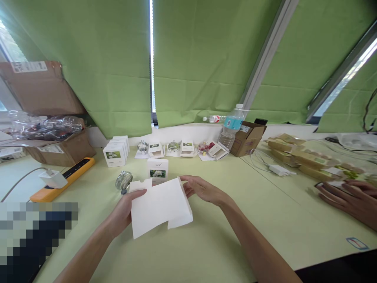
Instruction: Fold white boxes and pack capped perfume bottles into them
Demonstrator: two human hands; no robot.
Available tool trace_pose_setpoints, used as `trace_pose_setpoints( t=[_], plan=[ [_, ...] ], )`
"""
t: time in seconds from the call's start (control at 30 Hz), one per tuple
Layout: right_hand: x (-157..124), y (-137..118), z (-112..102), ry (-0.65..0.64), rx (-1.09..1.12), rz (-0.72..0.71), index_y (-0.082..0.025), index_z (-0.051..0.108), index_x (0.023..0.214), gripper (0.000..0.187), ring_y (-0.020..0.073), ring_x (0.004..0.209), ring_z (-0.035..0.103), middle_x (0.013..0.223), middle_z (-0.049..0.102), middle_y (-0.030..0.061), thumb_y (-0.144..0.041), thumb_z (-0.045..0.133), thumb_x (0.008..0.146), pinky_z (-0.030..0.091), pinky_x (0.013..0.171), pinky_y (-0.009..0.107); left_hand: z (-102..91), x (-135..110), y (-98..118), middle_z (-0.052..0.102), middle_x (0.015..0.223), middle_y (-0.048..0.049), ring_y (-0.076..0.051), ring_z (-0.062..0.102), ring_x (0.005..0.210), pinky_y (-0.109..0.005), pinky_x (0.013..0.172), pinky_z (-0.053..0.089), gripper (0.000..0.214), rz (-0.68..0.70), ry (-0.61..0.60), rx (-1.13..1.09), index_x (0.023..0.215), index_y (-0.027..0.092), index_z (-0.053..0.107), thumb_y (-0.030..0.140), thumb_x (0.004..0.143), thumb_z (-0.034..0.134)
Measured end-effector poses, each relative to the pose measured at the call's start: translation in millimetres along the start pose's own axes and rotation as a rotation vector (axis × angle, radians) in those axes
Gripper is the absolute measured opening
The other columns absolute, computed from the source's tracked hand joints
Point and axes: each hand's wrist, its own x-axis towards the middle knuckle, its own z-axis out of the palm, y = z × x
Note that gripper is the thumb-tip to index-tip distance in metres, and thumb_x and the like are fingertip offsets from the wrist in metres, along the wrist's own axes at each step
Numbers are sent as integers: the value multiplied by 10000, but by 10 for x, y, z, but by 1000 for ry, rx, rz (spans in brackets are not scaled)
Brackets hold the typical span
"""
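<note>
A partly folded white paper box (160, 208) with its plain side toward me is between my hands above the table. My left hand (123, 210) pinches its left edge, the thumb lying on top. At the upper right corner, the fingers of my right hand (203, 189) are at the box's folded side flap, with the fingertips partly hidden behind it. Just beyond it a small white box with a flower picture (158, 169) stands upright. A clear round glass bottle (124, 181) lies by my left hand.
Several stacked white boxes (115, 153) stand at the back left. Along the wall are glass bottles (173, 146) with small boxes, a water bottle (232, 127) and a cardboard carton (249, 138). An orange power strip (63, 181) lies left. Another person's hands (350, 196) are at right.
</note>
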Motion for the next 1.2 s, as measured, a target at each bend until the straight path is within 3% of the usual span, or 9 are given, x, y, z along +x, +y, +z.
trace_pose_setpoints(
  t=[0.2,0.33,0.47,0.57,0.63,0.77,0.87,1.0,1.2],
  plan=[
    [-21,-26,39,-44,-61,56,-193,541,1256,706,213,869,635,964,672,100,-682,214,867,482,832,368,17,-12,20,705,1045,-78,-241,687,871,-268,656,505,449,8,-6,-15,1167,215,587,410,763,619],
    [-51,-93,59,-56,-11,65,-221,462,1339,704,226,900,635,973,676,97,-678,200,871,468,858,385,39,-59,83,709,1035,-64,-237,690,859,-257,616,500,427,17,-3,-32,1169,235,587,389,771,605],
    [-89,-148,48,-61,9,47,-244,223,1454,733,232,984,608,1106,634,112,-615,424,854,438,901,411,30,-88,135,703,1054,-52,-233,686,882,-256,632,505,417,29,-42,-61,1184,255,575,375,785,584],
    [-125,-202,38,-71,-2,-10,-281,5,1474,985,247,1097,550,1273,532,129,-476,660,765,404,947,433,4,-79,138,702,1056,-59,-234,689,869,-258,632,508,413,38,-44,-68,1177,244,578,377,787,584],
    [-145,-243,36,-130,-45,-50,-312,-33,1465,1110,259,1177,486,1392,416,124,-389,754,686,379,981,438,-12,-69,129,702,1055,-69,-235,692,848,-263,629,511,415,45,-29,-65,1167,228,583,386,784,590],
    [-157,-290,51,-254,-188,-80,-373,177,1444,1061,275,1257,393,1492,263,48,-325,813,597,358,1017,418,-20,-60,116,704,1040,-86,-246,692,857,-272,644,517,446,39,-35,-88,1172,214,580,417,775,605],
    [-150,-292,83,-246,-268,-80,-370,366,1379,852,263,1259,388,1434,377,11,-322,785,639,348,1028,395,-18,-56,113,706,1035,-77,-252,687,880,-286,674,522,475,37,-81,-109,1192,237,569,447,768,612],
    [-136,-288,131,-136,-310,-75,-332,538,1247,588,233,1089,529,1258,553,11,-354,739,694,417,948,366,-30,-46,103,697,1066,-72,-265,674,921,-325,731,525,531,78,-108,-106,1195,249,571,570,773,551],
    [-117,-285,160,-81,-288,-51,-308,557,1226,544,219,977,571,1159,601,28,-388,714,711,467,850,344,-57,-30,89,615,1238,-56,-293,564,1136,-396,967,417,743,133,-274,-165,1289,261,504,753,775,292]
  ],
)
